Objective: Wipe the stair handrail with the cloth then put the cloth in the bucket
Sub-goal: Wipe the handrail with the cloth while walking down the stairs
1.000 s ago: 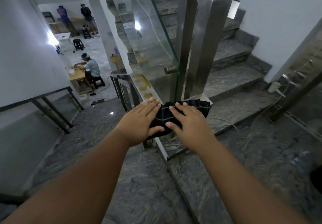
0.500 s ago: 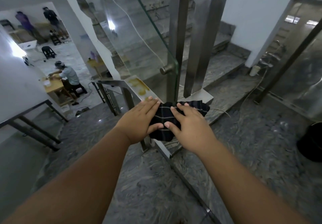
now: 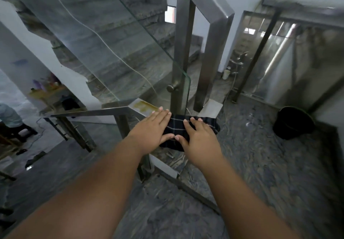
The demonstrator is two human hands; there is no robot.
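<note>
2 flat, unclenched hands, left hand (image 3: 151,127) and right hand (image 3: 199,138), press cloth (image 3: 175,129) on handrail (image 3: 143,107), probably mid-wipe; bucket (image 3: 294,123) comes next.

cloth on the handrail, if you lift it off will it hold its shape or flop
Probably flop: the cloth drapes over the handrail and sags off its near edge. It looks thin and light, so one hand could likely carry it. It may slide easily on the smooth metal.

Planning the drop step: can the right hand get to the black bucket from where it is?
Probably not yet: the right hand presses the cloth on the handrail; the black bucket stands apart, open floor between.
</note>
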